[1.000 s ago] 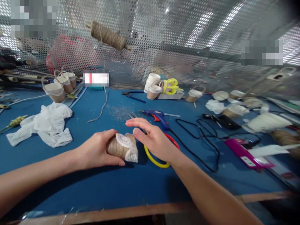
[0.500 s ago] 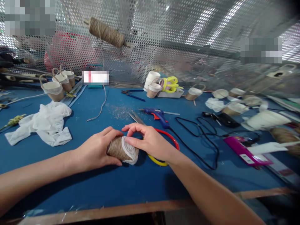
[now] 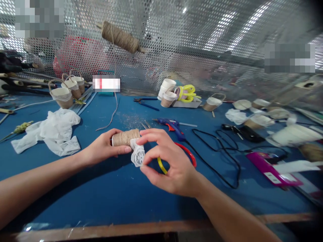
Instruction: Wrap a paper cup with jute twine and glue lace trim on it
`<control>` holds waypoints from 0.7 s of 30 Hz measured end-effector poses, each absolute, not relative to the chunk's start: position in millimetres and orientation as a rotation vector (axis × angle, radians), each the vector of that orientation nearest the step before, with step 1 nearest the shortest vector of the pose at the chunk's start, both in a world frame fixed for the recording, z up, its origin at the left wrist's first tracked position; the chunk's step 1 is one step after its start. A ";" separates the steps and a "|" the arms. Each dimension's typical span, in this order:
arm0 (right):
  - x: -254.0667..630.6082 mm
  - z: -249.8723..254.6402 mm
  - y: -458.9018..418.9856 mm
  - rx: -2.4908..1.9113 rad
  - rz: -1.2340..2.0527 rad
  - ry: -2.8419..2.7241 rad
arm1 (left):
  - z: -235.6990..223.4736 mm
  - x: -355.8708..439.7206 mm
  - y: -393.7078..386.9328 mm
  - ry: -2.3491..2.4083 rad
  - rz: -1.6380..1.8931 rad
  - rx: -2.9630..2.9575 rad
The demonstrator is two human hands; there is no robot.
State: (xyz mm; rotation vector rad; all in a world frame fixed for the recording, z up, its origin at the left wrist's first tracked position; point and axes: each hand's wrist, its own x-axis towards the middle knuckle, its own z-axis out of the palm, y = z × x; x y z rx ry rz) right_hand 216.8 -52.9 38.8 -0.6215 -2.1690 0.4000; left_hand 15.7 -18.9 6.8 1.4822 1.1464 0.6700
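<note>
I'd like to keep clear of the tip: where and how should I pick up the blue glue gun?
Probably by the handle, with the right hand coming from the near right side. The glue gun lies flat, handle slanting towards you and rightward, while the nozzle points left, away from that grip. Avoid squeezing the red trigger.

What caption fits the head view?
Left hand grips brown twine-wrapped cylinder; right hand pinches white patterned lace strip above blue tabletop.
</note>
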 end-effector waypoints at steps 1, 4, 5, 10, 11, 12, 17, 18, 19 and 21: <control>217.2 37.8 -51.7 -0.652 0.408 -2.135 | 7.2 15.6 -18.8 1.144 0.692 1.466; 218.9 31.8 -45.9 -0.879 0.495 -1.949 | 6.4 14.9 -18.8 1.161 0.775 1.505; 219.3 29.8 -43.8 -0.973 0.534 -1.906 | 5.5 14.6 -18.8 1.168 0.802 1.536; 216.8 27.5 -39.0 -1.247 0.732 -1.932 | 0.0 14.2 -21.1 1.179 0.879 1.682; 215.5 28.5 -39.4 -1.247 0.764 -1.947 | -0.6 14.5 -22.1 1.183 0.887 1.708; 214.1 29.4 -40.0 -1.234 0.797 -1.956 | -1.0 14.8 -23.2 1.189 0.896 1.735; 209.6 27.0 -42.8 -1.162 0.915 -1.953 | -0.6 16.7 -29.0 1.224 0.920 1.886; 209.3 25.4 -42.9 -1.161 0.924 -1.951 | -0.5 16.9 -29.7 1.226 0.920 1.904; 209.1 24.0 -43.0 -1.163 0.929 -1.950 | -0.5 17.1 -30.2 1.227 0.917 1.914; 209.0 22.4 -43.2 -1.164 0.934 -1.948 | -0.5 17.2 -30.4 1.227 0.899 1.898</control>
